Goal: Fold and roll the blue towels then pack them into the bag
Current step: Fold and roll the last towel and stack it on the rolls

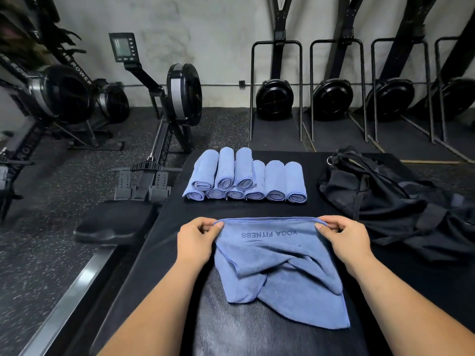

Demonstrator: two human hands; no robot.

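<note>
Here, both hands [272, 240] pinch the blue towel's [280, 268] far corners.

A black padded worktop [259, 208] carries nine rolled blue towels [245, 176] at its far middle: six touching side by side, with three stacked on the left ones. A slumped black bag [380, 199] lies at the far right. A loose blue towel [277, 265] lies rumpled nearer.

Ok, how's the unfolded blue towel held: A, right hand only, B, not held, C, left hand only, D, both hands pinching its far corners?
D: the left hand and right hand each pinch a far corner of the blue towel.
</note>
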